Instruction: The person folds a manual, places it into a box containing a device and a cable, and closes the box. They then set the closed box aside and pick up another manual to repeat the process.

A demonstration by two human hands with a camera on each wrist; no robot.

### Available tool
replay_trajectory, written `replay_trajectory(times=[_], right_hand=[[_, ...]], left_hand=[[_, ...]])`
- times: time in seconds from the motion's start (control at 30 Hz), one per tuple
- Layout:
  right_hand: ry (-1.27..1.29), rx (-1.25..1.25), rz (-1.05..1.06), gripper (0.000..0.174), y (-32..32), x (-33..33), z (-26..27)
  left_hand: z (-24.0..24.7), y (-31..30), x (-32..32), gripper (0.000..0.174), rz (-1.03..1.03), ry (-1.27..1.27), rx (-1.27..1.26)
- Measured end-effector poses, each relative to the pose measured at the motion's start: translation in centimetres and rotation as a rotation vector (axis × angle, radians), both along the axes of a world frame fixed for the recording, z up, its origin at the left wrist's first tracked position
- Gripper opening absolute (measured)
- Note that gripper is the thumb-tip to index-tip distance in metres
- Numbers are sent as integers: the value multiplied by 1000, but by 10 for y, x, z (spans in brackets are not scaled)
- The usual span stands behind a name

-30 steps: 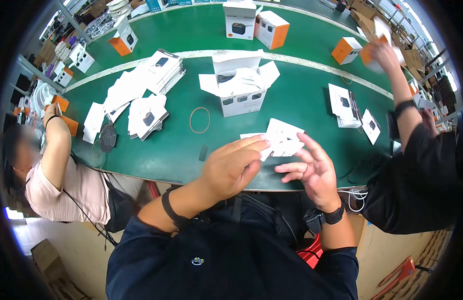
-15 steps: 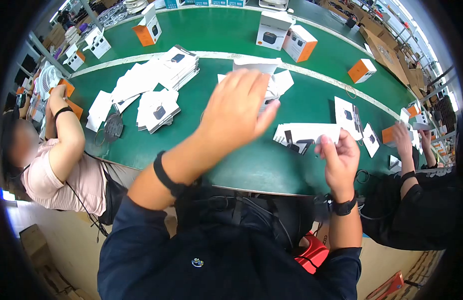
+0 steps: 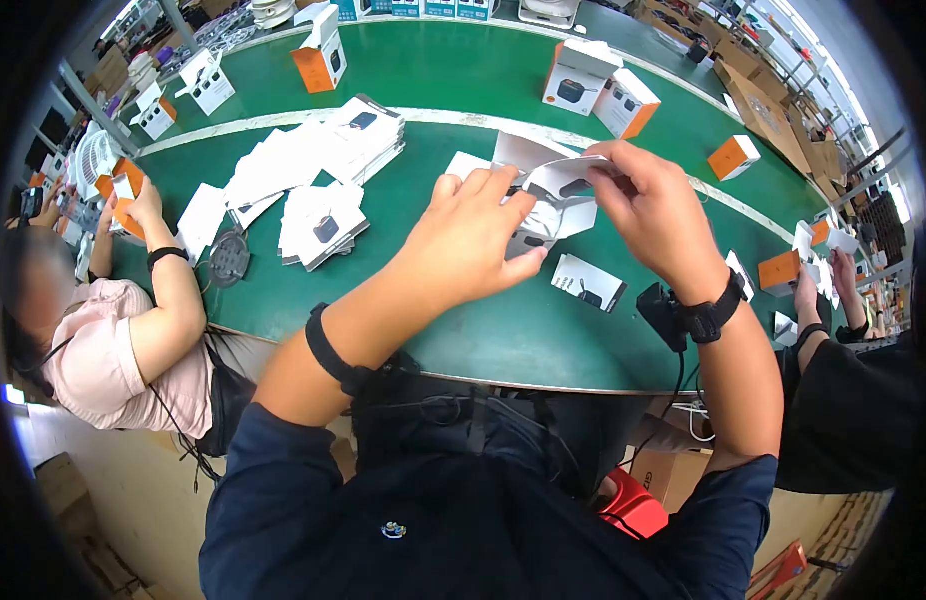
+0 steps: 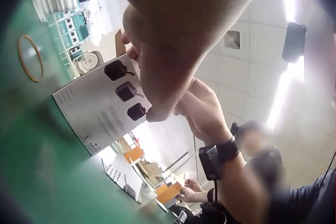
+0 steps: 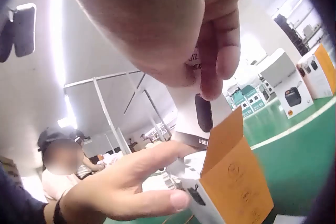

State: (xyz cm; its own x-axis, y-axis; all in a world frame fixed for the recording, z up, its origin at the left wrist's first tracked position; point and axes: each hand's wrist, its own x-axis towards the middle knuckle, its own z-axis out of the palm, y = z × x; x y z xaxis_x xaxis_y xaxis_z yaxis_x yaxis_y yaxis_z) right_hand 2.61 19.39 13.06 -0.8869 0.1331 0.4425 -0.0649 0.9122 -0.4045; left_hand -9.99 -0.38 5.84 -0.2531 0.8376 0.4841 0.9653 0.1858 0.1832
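Note:
An open white-and-orange box (image 5: pixel 236 182) stands on the green table in front of me, flaps raised. My right hand (image 3: pixel 653 205) pinches a white user booklet (image 5: pixel 189 111) with a dark device pictured on it, tilted over the box opening. My left hand (image 3: pixel 468 235) lies at the near left side of the box, fingers stretched to its opening, thumb pointing right. Printed device pictures show on the box's white side (image 4: pixel 100 106) in the left wrist view. A small white card (image 3: pixel 588 283) lies just right of the box.
Stacks of white booklets (image 3: pixel 318 225) lie to the left, beside a dark round object (image 3: pixel 229 258). Finished-looking boxes (image 3: pixel 580 78) stand at the back on the green table (image 3: pixel 453 340). People sit at both sides, handling orange boxes (image 3: pixel 780 272).
The left hand has moved from above the box to its side. The right hand has risen from the lower right to the box with the booklet, and the small card now lies on the table.

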Motion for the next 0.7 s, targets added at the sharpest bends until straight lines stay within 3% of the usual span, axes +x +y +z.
replay_trajectory(times=[0.3, 0.4, 0.5, 0.7], right_hand=[[52, 153, -67, 17, -14, 6, 3], [133, 151, -107, 16, -30, 17, 2], [118, 142, -129, 16, -34, 17, -4], [107, 164, -147, 14, -39, 11, -15]], left_hand=[[-3, 9, 0, 58, 72, 5, 65], [8, 8, -3, 56, 75, 83, -69], [12, 7, -6, 54, 37, 149, -134], [12, 6, -17, 50, -47, 48, -115]])
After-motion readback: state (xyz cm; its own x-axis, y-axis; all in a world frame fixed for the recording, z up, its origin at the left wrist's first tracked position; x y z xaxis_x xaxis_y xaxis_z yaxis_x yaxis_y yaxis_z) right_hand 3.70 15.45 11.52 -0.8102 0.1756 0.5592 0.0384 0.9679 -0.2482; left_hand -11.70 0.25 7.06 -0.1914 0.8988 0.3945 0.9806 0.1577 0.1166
